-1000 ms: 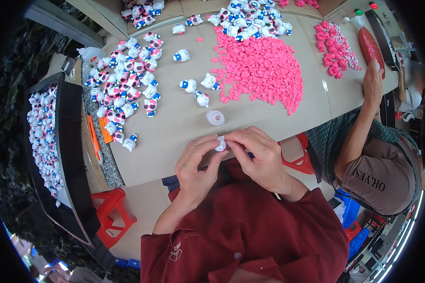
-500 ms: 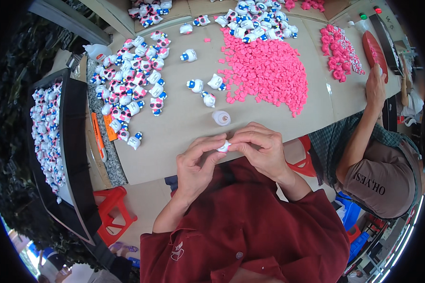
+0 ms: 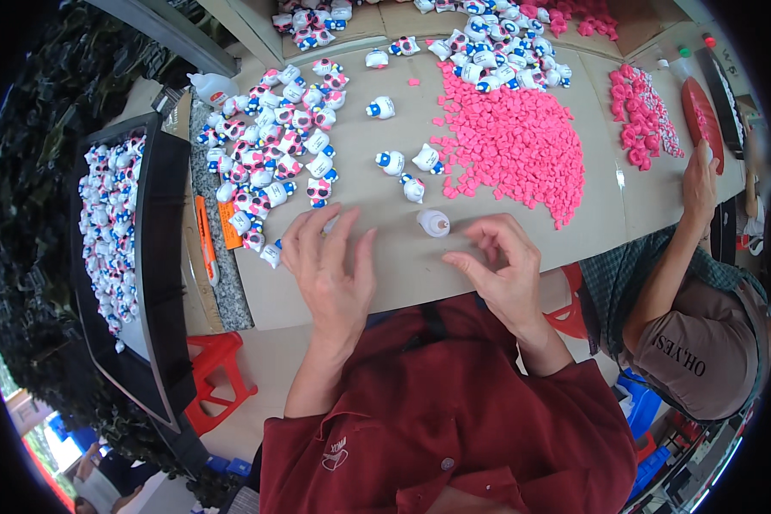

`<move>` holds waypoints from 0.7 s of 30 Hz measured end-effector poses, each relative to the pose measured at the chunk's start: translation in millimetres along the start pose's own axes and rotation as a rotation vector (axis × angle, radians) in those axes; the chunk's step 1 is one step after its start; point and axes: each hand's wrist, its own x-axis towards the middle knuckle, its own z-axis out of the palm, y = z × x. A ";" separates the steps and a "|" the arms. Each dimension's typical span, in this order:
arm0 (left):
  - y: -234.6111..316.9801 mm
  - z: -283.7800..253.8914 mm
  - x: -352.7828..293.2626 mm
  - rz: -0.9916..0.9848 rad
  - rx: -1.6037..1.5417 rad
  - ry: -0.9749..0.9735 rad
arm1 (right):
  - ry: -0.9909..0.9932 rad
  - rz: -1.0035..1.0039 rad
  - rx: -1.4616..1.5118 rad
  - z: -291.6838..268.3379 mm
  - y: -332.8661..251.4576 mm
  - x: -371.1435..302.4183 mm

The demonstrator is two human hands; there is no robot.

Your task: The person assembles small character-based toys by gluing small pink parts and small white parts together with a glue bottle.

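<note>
Both hands apart over the table now — take the clock from the small pale bottle, twelve pointing away from the person. Left hand just past eight o'clock, fingers spread and loosely arched, and there's a small white piece peeping past them; gripped or merely lying beneath, I can't tell from here. Right hand at four o'clock, fingers half curled, thumb well away from them, nothing visible in its grasp, the bottle near but untouched. Out at ten o'clock, the crowded pile of white, blue and pink figures; toward eleven and twelve, three loose figures; between one and two, the broad heap of pink pieces. So what makes for tidy work here? My call: if the left fingers do have that white piece, lower it gently by the pile's near edge, no shove into its neighbours, and release before lifting clear. For the right, should the bottle be wanted, a light pinch on its side, fingers off the narrow tip — it looks easy to topple, so keep both wrists well wide of it.
</note>
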 end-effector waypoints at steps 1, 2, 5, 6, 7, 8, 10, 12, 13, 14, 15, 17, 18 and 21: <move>4.5 3.4 4.5 0.000 0.001 0.001 | 0.040 -0.090 -0.004 4.9 -6.1 5.4; 12.6 7.7 10.3 0.042 0.069 -0.031 | 0.075 -0.181 -0.009 8.6 -9.7 10.6; 28.3 28.9 22.9 0.093 0.103 -0.087 | 0.073 -0.399 -0.058 17.2 8.1 18.0; 29.8 33.5 24.7 0.091 0.075 -0.115 | 0.058 -0.423 -0.073 15.8 13.7 17.5; 30.6 34.6 25.6 0.092 0.077 -0.113 | 0.058 -0.425 -0.071 13.8 13.1 16.6; 31.2 36.7 25.5 0.091 0.045 -0.132 | 0.071 -0.389 -0.005 11.3 11.9 15.2; 31.3 37.2 23.8 0.087 0.013 -0.152 | 0.082 -0.350 0.060 11.5 11.9 10.4; 31.9 31.1 19.1 -0.149 -0.414 -0.216 | 0.151 -0.164 0.535 12.9 11.0 3.3; 30.1 28.0 16.1 -0.148 -0.420 -0.222 | 0.157 -0.160 0.530 9.4 11.3 0.2; 26.7 22.9 12.4 -0.315 -0.769 -0.285 | 0.132 -0.136 0.527 3.8 11.3 -2.3; 22.5 17.5 9.2 -0.483 -1.119 -0.343 | 0.107 -0.111 0.523 -2.0 11.3 -3.7; 18.3 6.7 7.4 -0.556 -1.196 -0.421 | 0.067 -0.205 0.406 -13.6 10.4 -0.9; 17.4 5.0 5.5 -0.543 -1.199 -0.407 | 0.028 -0.301 0.290 -16.5 9.5 0.6; 17.8 3.8 0.5 -0.545 -1.162 -0.364 | 0.005 -0.380 0.205 -16.9 8.2 2.2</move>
